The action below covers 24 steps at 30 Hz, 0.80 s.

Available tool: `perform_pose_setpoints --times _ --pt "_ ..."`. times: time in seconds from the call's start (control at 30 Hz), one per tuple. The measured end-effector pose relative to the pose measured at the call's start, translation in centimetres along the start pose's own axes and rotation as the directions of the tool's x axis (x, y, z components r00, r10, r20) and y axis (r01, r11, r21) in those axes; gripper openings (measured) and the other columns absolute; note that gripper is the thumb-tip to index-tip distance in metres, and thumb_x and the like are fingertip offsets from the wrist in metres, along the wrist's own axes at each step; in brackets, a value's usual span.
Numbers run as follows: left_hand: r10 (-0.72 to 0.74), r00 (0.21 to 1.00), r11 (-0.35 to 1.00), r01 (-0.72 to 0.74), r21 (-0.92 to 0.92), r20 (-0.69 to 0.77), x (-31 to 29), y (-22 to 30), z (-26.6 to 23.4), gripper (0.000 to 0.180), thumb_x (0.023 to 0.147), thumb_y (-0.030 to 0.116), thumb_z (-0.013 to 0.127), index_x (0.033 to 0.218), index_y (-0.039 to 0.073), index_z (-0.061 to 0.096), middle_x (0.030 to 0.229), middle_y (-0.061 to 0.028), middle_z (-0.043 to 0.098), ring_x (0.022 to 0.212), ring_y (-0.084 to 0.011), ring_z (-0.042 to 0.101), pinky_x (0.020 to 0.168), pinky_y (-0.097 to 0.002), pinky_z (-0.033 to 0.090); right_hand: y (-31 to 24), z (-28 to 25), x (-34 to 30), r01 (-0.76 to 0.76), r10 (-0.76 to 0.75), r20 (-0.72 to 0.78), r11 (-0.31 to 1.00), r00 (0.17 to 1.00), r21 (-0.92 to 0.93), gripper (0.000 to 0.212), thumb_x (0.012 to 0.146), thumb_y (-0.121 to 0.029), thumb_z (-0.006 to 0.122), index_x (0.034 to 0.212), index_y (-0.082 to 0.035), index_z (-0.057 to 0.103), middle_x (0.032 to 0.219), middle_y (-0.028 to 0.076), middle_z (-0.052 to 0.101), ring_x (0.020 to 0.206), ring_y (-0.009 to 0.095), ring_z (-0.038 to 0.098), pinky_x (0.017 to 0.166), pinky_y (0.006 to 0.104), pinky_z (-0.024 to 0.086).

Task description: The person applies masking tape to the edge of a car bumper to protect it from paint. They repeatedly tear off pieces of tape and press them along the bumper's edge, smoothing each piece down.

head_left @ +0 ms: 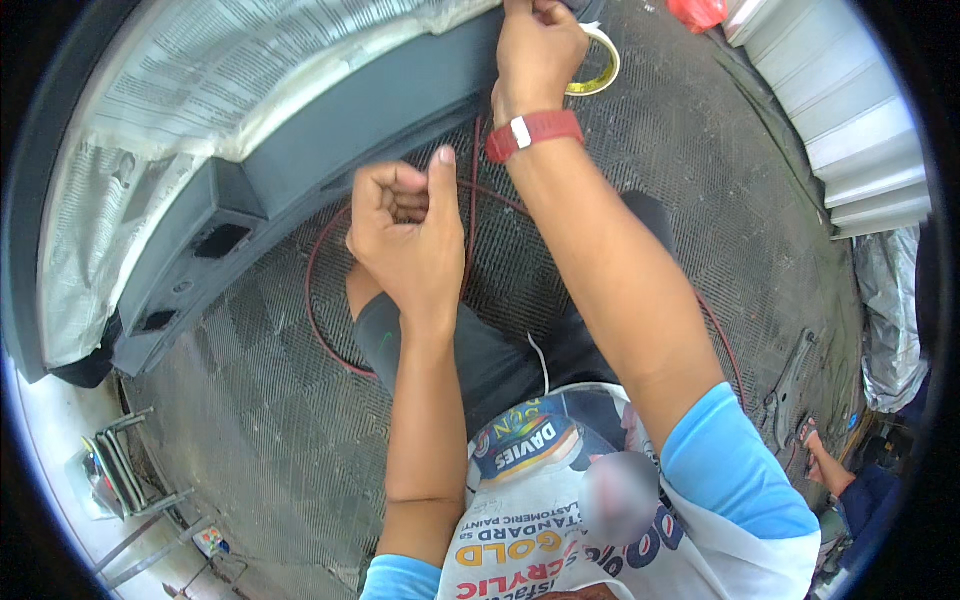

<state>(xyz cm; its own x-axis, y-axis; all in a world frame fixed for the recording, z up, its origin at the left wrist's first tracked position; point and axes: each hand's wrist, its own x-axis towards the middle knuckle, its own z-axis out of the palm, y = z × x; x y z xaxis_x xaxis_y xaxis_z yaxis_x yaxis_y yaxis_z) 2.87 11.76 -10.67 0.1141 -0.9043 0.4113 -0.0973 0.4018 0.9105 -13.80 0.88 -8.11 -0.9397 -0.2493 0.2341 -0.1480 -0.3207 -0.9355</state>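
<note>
While the left hand (408,222) curls half-open, the right hand (542,50) near the tape (603,83) has an unclear grip.

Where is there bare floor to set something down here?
Floor looks bare at lower left, between the grey panel and left forearm, outside the red hose; also between the right forearm and the corrugated white sheet. It is crowded at the right hand, with the tape roll and grey panel close by.

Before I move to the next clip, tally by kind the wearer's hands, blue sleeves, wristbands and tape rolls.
Left hand and right hand: 2
Blue sleeves: 2
Wristband: 1
Tape roll: 1
Total: 6
</note>
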Motion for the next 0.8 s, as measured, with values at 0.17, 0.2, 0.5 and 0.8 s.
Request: perform_pose_setpoints --times 0.17,0.2,0.5,0.8 --pt "-0.106 0.992 0.990 0.112 -0.089 0.065 0.0 -0.9 -0.5 0.029 0.097 0.007 0.083 0.087 0.009 0.056 0.072 0.0036 0.062 0.060 -0.0004 0.053 0.056 -0.0169 0.039 0.4 0.1 -1.1 0.135 -0.134 0.029 0.990 0.991 -0.028 0.040 0.092 -0.033 0.080 0.109 0.003 0.081 0.089 0.020 0.076 0.084 0.037 0.071 0.084 0.0456 0.053" --pt "-0.117 0.990 0.986 0.125 -0.106 0.076 -0.1 -1.2 -0.5 0.029 0.097 0.006 0.083 0.087 0.009 0.056 0.072 0.0039 0.062 0.060 -0.0001 0.052 0.056 -0.0168 0.039 0.3 0.1 -1.1 0.101 -0.100 0.037 0.994 0.994 -0.027 0.039 0.093 -0.033 0.079 0.109 0.003 0.081 0.089 0.020 0.076 0.083 0.036 0.071 0.084 0.0451 0.053" --pt "-0.089 0.977 0.987 0.113 -0.118 0.193 -0.5 -2.3 -0.8 0.026 0.099 0.000 0.078 0.089 0.007 0.055 0.074 0.0040 0.061 0.063 0.0003 0.054 0.058 -0.0172 0.039 -4.3 -0.9 -4.5 0.128 -0.044 0.319 0.960 0.947 -0.248 0.057 0.101 -0.024 0.065 0.151 0.002 0.056 0.133 0.032 0.059 0.128 0.048 0.053 0.110 0.0582 0.039" --pt "-0.112 0.963 0.985 0.139 -0.098 0.244 -0.7 -2.9 -1.3 0.021 0.098 -0.005 0.072 0.091 0.005 0.055 0.073 0.0045 0.059 0.062 -0.0008 0.052 0.057 -0.0183 0.040 -9.4 -2.7 -6.7 0.287 -0.170 0.515 0.945 0.840 -0.156 0.066 0.101 -0.020 0.066 0.158 0.008 0.046 0.137 0.030 0.052 0.126 0.044 0.049 0.113 0.0574 0.033"
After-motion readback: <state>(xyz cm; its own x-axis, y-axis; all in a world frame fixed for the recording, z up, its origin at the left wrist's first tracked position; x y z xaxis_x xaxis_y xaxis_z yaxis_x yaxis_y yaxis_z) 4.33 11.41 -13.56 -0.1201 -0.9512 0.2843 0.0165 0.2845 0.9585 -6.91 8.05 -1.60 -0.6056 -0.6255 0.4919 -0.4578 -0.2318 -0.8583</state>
